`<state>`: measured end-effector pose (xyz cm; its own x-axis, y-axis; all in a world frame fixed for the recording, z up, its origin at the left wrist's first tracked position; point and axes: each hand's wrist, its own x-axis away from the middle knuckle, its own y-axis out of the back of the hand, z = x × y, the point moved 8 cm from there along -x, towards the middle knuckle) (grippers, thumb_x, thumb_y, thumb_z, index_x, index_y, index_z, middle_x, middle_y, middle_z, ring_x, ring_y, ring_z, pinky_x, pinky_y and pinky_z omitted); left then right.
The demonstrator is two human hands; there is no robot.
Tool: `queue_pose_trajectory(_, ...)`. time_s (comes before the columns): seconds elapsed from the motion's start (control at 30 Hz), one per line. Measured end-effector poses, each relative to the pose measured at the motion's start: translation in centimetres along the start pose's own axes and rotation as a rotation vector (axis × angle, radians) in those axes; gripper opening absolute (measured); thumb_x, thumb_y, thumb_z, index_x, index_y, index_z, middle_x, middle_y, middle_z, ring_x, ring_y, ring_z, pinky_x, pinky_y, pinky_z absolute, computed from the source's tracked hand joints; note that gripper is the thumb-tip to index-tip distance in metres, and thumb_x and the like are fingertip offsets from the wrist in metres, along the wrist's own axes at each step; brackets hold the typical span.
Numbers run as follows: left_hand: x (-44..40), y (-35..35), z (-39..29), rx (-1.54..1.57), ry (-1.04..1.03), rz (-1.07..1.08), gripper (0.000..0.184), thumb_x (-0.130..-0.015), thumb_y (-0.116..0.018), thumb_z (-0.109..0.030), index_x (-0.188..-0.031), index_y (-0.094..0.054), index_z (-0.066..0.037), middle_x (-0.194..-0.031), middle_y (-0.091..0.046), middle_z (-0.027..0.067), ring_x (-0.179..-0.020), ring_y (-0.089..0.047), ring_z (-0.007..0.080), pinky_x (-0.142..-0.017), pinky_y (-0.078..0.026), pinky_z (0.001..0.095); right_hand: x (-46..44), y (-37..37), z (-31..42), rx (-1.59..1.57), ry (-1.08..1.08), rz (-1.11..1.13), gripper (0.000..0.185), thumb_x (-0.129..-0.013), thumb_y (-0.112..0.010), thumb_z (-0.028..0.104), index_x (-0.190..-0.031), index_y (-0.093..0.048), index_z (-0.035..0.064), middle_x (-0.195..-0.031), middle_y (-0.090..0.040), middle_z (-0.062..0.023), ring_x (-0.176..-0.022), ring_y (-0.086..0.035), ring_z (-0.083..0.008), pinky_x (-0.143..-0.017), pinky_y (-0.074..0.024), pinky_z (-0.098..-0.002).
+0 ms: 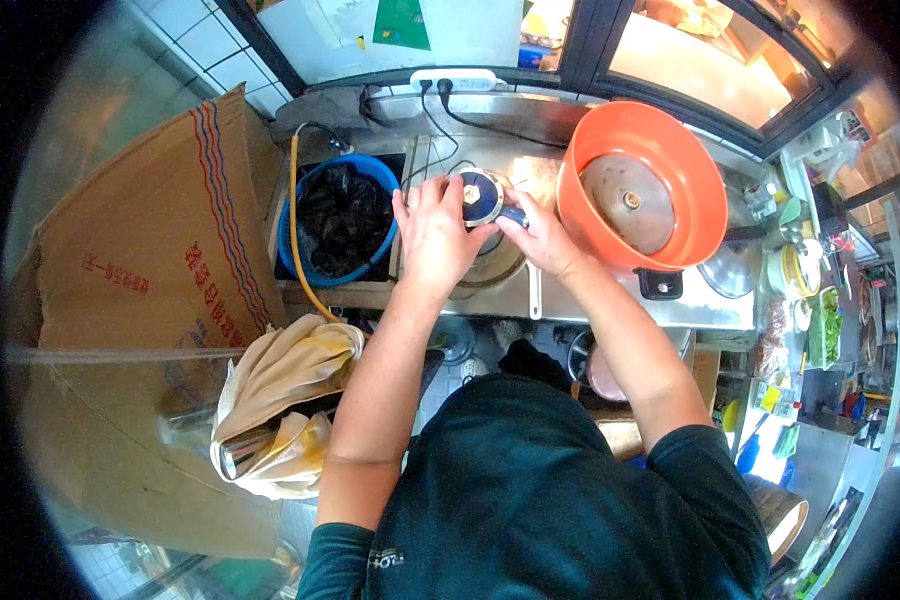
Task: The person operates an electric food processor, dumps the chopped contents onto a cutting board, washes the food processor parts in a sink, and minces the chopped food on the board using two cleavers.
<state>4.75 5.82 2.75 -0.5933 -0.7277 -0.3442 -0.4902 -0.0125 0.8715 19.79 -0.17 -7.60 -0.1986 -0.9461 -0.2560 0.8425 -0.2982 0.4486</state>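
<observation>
Two bare hands meet at upper centre of frame, on round dark-blue device (482, 195) with metal rim. Left hand (434, 240) spread wide against its left side, likely steadying it. Right hand (544, 240) closed on its lower-right edge, probably to control angle. Underside contact hidden. Steel counter (595, 308) below. Orange tub (705, 190) just right, blue basin (382, 172) left, perhaps leaving working room between. Power strip (480, 78) above, seemingly keeping cords (446, 100) within reach.

Both forearms forward, hands (438, 232) (538, 238) close together, fingers curled.
</observation>
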Motion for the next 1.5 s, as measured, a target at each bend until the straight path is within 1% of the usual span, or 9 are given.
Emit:
queue_pose_trajectory(0.07,0.1,0.3,-0.3,-0.01,-0.023,-0.003,0.072,-0.069,-0.089,-0.036,-0.129,-0.065,-0.004,-0.131,-0.059,0.0148,-0.126,-0.054,0.033,-0.116,-0.029,0.059,0.3,0.1,0.4,0.003,0.002,0.014,0.052,-0.1,-0.065,0.022,-0.142,-0.045,-0.0015,-0.131,-0.061,-0.0218,-0.124,-0.06,-0.0289,-0.105,-0.0462,-0.0385)
queue_pose_trajectory(0.17,-0.4,0.5,0.2,-0.028,-0.02,0.018,0.072,-0.068,-0.089,-0.036,-0.128,-0.066,-0.003,-0.13,-0.06,0.0146,-0.125,-0.054,0.0328,-0.116,-0.029,0.0587,-0.3,-0.3,0.4,-0.02,0.022,-0.011,0.056,-0.097,-0.066,0.028,-0.14,-0.047,-0.0021,-0.129,-0.063,-0.0264,-0.119,-0.064,-0.0365,-0.103,-0.0496,-0.0417)
queue_pose_trajectory(0.77,-0.3,0.1,0.1,0.009,-0.016,0.024,0.072,-0.068,-0.089,-0.035,-0.128,-0.066,-0.003,-0.13,-0.059,0.0153,-0.127,-0.053,0.0322,-0.114,-0.031,0.0603,0.0,0.3,1.0,0.012,-0.076,0.007,0.056,-0.097,-0.067,0.026,-0.141,-0.047,-0.0011,-0.126,-0.065,-0.0257,-0.118,-0.065,-0.0344,-0.102,-0.0499,-0.041)
queue_pose_trajectory(0.87,-0.3,0.1,0.1,0.007,-0.019,0.02,0.072,-0.068,-0.089,-0.035,-0.128,-0.066,-0.003,-0.13,-0.059,0.0154,-0.126,-0.054,0.0326,-0.114,-0.03,0.0604,0.0,0.0,0.0,0.006,-0.073,0.024,0.054,-0.099,-0.065,0.022,-0.143,-0.045,-0.0007,-0.125,-0.064,-0.0205,-0.117,-0.063,-0.0278,-0.101,-0.0488,-0.038)
queue_pose_trajectory(0.97,-0.3,0.2,0.0,0.003,-0.023,0.016,0.071,-0.069,-0.089,-0.035,-0.127,-0.066,-0.003,-0.129,-0.059,0.0153,-0.126,-0.054,0.0328,-0.114,-0.03,0.0607,0.0,0.2,0.4,0.004,-0.059,0.024,0.053,-0.099,-0.065,0.022,-0.142,-0.045,-0.001,-0.125,-0.064,-0.0202,-0.117,-0.063,-0.0276,-0.101,-0.0488,-0.038)
queue_pose_trajectory(1.07,-0.3,0.2,0.0,0.001,-0.022,0.015,0.07,-0.069,-0.089,-0.035,-0.127,-0.066,-0.003,-0.128,-0.059,0.0151,-0.125,-0.054,0.0327,-0.114,-0.03,0.061,0.0,0.3,0.6,0.009,-0.044,0.013,0.056,-0.098,-0.066,0.029,-0.141,-0.046,-0.0014,-0.125,-0.065,-0.0271,-0.118,-0.065,-0.0365,-0.102,-0.0497,-0.042)
queue_pose_trajectory(1.27,-0.3,0.1,0.1,0.011,-0.035,-0.001,0.07,-0.068,-0.089,-0.035,-0.126,-0.066,-0.003,-0.127,-0.06,0.0149,-0.125,-0.054,0.0342,-0.113,-0.031,0.0613,0.1,0.4,1.3,0.004,-0.061,0.02,0.056,-0.098,-0.066,0.029,-0.141,-0.046,-0.0014,-0.126,-0.065,-0.0267,-0.119,-0.064,-0.036,-0.102,-0.0496,-0.0419)
queue_pose_trajectory(1.37,-0.3,-0.4,0.4,0.007,0.002,0.077,0.083,-0.068,-0.09,-0.034,-0.138,-0.057,-0.005,-0.135,-0.056,0.0156,-0.13,-0.051,0.0347,-0.114,-0.03,0.0624,0.0,0.3,1.0,0.016,-0.027,0.004,0.057,-0.098,-0.066,0.028,-0.142,-0.045,-0.0013,-0.124,-0.065,-0.0265,-0.117,-0.065,-0.0362,-0.104,-0.0489,-0.042)
queue_pose_trajectory(1.5,1.3,1.2,1.0,0.131,0.012,-0.074,0.1,-0.071,-0.089,-0.036,-0.151,-0.038,-0.002,-0.144,-0.047,0.0251,-0.136,-0.043,0.041,-0.117,-0.025,0.0622,0.1,0.7,1.5,0.13,-0.01,-0.021,0.072,-0.091,-0.073,0.035,-0.147,-0.042,0.0007,-0.141,-0.052,-0.0276,-0.132,-0.052,-0.0395,-0.111,-0.0421,-0.0457)
